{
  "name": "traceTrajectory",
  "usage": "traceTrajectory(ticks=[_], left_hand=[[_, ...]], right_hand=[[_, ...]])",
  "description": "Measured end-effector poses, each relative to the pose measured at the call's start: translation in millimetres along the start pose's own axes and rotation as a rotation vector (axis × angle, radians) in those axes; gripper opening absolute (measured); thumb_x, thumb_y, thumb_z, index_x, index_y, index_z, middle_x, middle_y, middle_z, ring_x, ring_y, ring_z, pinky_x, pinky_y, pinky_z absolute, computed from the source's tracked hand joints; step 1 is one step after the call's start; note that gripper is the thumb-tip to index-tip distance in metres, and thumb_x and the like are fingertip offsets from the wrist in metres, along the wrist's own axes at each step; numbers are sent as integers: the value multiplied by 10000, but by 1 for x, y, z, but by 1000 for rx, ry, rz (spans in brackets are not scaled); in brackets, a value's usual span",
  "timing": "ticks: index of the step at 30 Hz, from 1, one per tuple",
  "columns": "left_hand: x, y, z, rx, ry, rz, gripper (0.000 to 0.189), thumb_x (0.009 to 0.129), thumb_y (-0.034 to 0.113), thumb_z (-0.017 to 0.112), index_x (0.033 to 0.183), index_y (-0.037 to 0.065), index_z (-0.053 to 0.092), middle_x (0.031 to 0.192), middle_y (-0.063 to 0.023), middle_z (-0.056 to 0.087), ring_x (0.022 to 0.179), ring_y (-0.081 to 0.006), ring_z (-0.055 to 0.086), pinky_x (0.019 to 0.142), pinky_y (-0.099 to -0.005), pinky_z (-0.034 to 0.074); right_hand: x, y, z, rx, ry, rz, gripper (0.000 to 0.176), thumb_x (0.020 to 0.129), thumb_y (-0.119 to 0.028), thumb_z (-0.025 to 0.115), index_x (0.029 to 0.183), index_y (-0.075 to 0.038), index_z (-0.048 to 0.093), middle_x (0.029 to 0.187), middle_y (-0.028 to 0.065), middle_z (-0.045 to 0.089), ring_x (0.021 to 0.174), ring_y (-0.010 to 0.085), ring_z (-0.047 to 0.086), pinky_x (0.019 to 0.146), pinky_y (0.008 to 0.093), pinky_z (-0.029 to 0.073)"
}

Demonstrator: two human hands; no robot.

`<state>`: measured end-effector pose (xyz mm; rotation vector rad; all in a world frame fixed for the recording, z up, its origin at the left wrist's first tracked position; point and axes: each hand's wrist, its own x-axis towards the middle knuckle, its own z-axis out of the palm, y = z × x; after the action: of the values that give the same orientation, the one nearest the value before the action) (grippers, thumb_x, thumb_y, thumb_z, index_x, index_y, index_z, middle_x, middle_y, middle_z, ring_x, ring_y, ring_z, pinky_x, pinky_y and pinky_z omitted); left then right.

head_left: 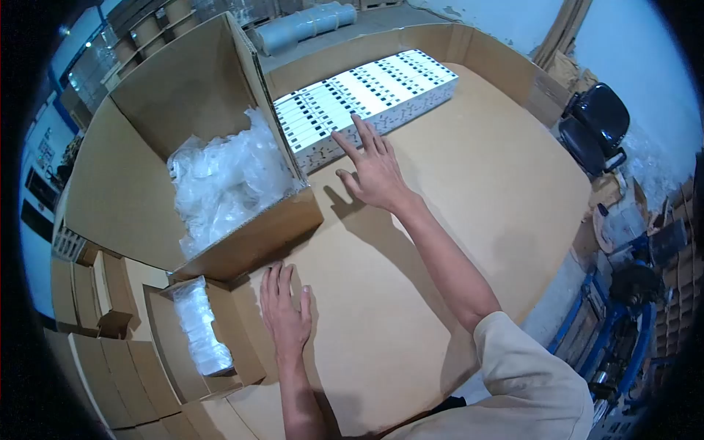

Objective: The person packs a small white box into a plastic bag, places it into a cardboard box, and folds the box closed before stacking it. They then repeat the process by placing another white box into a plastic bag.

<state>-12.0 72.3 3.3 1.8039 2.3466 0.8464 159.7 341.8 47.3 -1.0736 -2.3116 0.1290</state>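
The white block of small strips (381, 92) lies at the far side of the table (521, 169), along the raised cardboard rim (499, 66); its top shows many rows of dark marks, and its left end is close by the large open box (268, 235), whose wall hides a part of it.

The right hand (378, 176) is held out toward the near edge of this block, with the fingers spread apart and the thumb standing away; it has hold of nothing; two fingertips overlap the block's edge in the view, but I cannot tell if they touch it. The left hand (286, 312) is palm down at the near part of the table, its fingers almost straight and near to each other, the thumb apart; no thing is seen in its grasp, though the underside of the palm is hidden.

Just beside the left hand is a small open carton (242, 334), in which lie packets in clear plastic (202, 334); above it in the view, the large open box contains a loose heap of clear plastic bags (227, 176); on the right, beyond the table, are a black chair (600, 117) and a blue metal frame (639, 352).
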Motion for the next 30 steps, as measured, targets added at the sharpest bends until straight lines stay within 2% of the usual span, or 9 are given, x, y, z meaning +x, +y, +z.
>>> traceTrajectory(ticks=[1,4,7,11,12,15,18,28,30], left_hand=[[0,-1,0,-2,0,5,488,937,184,671,1398,70,563,1490,-172,504,1415,-413,412,1193,-520,315],[2,2,-2,-9,-3,-17,467,929,163,670,1376,62,582,1481,-184,511,1408,-405,428,1187,-517,324],[3,1,0,-16,4,-13,458,919,140,677,1362,59,591,1474,-179,519,1402,-401,439,1179,-515,337],[5,2,-1,-19,-4,-40,477,903,144,695,1364,72,590,1469,-164,524,1401,-402,440,1170,-519,346],[5,1,0,-24,-6,-47,487,897,150,703,1365,79,588,1468,-159,525,1400,-404,439,1166,-522,349],[5,-2,0,-13,-12,-30,491,901,162,703,1371,82,586,1471,-155,524,1401,-401,441,1163,-520,353],[5,-2,-3,-30,-24,-27,497,902,166,704,1378,87,585,1477,-153,520,1407,-399,433,1163,-516,353],[2,1,-11,-44,-68,-45,501,906,134,686,1391,76,571,1502,-162,497,1440,-403,399,1196,-511,319],[1,0,-10,-45,-64,-43,501,906,136,688,1390,79,571,1503,-160,496,1441,-403,397,1196,-509,320]], right_hand=[[7,0,10,-56,22,-25,756,952,-348,672,1613,-257,316,1717,168,69,1561,425,141,1212,660,210],[23,-3,38,-125,2,-71,732,964,-423,638,1613,-306,321,1730,140,-18,1589,390,24,1211,703,130],[28,-6,56,-131,26,-104,701,961,-446,631,1596,-333,355,1732,129,-3,1590,382,32,1207,709,124],[25,-8,61,-69,41,-102,671,938,-352,689,1554,-339,422,1727,134,50,1586,376,79,1217,677,135],[25,-7,62,-56,74,-105,678,902,-290,728,1523,-334,459,1713,147,119,1578,378,122,1217,652,157],[23,0,71,-115,162,-140,653,864,-243,751,1472,-321,523,1664,139,251,1538,373,227,1188,587,250],[21,6,77,-9,252,-181,605,842,-174,739,1414,-292,582,1573,104,378,1430,352,361,1121,515,334],[21,21,77,140,316,-215,491,833,-9,631,1303,-150,650,1265,96,599,1100,333,542,972,427,478],[19,23,70,122,270,-223,473,833,-3,629,1281,-151,651,1265,93,606,1100,323,562,956,424,499]])
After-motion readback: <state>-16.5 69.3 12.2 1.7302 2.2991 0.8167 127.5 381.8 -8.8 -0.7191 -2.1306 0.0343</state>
